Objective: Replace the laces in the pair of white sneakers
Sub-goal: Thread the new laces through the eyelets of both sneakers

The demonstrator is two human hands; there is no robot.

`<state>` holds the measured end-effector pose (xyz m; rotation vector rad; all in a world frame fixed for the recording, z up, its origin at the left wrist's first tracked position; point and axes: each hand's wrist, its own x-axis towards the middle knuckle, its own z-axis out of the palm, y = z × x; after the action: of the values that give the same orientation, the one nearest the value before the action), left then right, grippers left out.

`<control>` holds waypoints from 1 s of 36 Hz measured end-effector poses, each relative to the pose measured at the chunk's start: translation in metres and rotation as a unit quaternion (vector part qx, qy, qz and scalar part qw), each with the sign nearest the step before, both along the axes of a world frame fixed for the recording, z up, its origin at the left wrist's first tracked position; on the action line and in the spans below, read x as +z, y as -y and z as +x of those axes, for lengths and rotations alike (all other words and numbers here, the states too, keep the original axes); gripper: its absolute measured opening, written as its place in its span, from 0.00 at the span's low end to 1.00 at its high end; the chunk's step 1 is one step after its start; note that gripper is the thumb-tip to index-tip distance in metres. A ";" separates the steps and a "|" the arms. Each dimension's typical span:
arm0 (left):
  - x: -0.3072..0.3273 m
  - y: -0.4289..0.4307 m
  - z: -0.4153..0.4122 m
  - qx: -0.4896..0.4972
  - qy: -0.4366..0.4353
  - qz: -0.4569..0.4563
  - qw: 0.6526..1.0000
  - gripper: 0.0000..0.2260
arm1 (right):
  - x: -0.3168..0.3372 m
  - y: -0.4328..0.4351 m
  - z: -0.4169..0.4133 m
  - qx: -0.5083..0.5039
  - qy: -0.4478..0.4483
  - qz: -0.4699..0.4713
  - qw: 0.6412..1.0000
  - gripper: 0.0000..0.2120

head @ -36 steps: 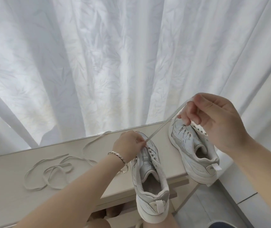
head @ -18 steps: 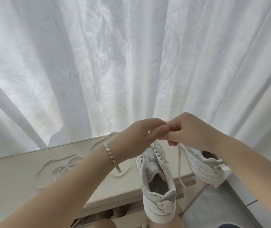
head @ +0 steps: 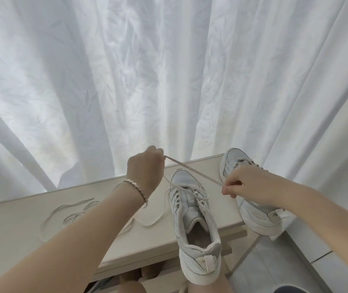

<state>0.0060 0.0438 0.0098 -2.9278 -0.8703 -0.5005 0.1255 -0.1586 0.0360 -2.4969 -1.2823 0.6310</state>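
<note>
Item one, near sneaker (head: pixel 194 227): white, on the front right part of the table (head: pixel 21 233), toe toward the curtain (head: pixel 169 81), heel overhanging the table's near edge; tongue open, upper eyelets unlaced. Item two, far sneaker (head: pixel 231 161): white, just right of the first at the table's right end, toe toward the curtain, its middle hidden behind the right hand, heel past the table edge. Item three, lace (head: pixel 194 171): flat, off-white, threaded through the near sneaker's front eyelets; one stretch runs taut in the air between the two hands above that shoe's toe, another hangs off the shoe's left side and loops on the tabletop. Left hand (head: pixel 145 170): raised above the table's far edge, fingers curled, gripping the lace at its upper end. Right hand (head: pixel 247 185): lower, over the far sneaker, fingertips pinching the same lace. Bracelet (head: pixel 137 191): silver links, on the left wrist. Spare laces (head: pixel 69 216): off-white, lying in loose coils on the table's left part, well apart from both shoes.
</note>
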 end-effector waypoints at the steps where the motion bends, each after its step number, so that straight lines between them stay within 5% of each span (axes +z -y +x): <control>1: 0.000 -0.005 0.001 0.046 -0.004 -0.053 0.998 0.09 | -0.001 0.002 0.002 -0.006 -0.004 0.001 1.000 0.16; 3: -0.001 -0.014 0.005 0.107 0.068 -0.204 0.971 0.09 | 0.000 0.003 0.005 -0.013 -0.015 0.008 1.000 0.15; 6: 0.002 -0.014 0.017 0.129 0.216 -0.426 0.869 0.08 | -0.001 0.006 0.010 -0.015 -0.006 -0.010 1.000 0.14; 9: 0.010 -0.007 0.030 0.113 0.314 -0.464 0.821 0.08 | -0.007 0.008 0.014 -0.031 0.009 -0.031 0.999 0.15; 13: 0.025 0.003 0.050 0.052 0.398 -0.444 0.801 0.07 | -0.013 0.008 0.015 -0.068 -0.022 0.000 0.997 0.15; 19: 0.036 0.016 0.062 -0.143 0.384 -0.280 0.868 0.06 | -0.018 -0.002 0.002 -0.129 -0.212 0.139 0.959 0.09; 21: 0.036 0.020 0.060 -0.214 0.339 -0.228 0.887 0.07 | -0.020 -0.005 -0.003 -0.142 -0.261 0.178 0.938 0.08; 23: 0.032 0.024 0.058 -0.250 0.232 -0.276 0.899 0.11 | -0.020 -0.008 -0.008 -0.151 -0.317 0.203 0.914 0.05; 25: 0.026 0.029 0.053 -0.226 0.093 -0.365 0.898 0.14 | -0.020 -0.011 -0.013 -0.158 -0.369 0.212 0.891 0.03; 27: 0.016 0.034 0.047 -0.167 0.007 -0.305 0.938 0.15 | -0.020 -0.014 -0.017 -0.170 -0.401 0.221 0.873 0.02; 29: 0.006 0.037 0.039 -0.104 0.005 -0.211 0.972 0.13 | -0.022 -0.016 -0.018 -0.197 -0.415 0.240 0.855 0.02; 36: -0.026 0.071 0.006 -0.030 -0.097 -0.223 0.969 0.21 | -0.035 -0.023 -0.019 -0.264 -0.393 0.271 0.838 0.03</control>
<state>0.0116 -0.0267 -0.0159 -3.3349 -0.9799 -0.0115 0.1069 -0.1355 0.0009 -1.6785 -0.3526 0.8568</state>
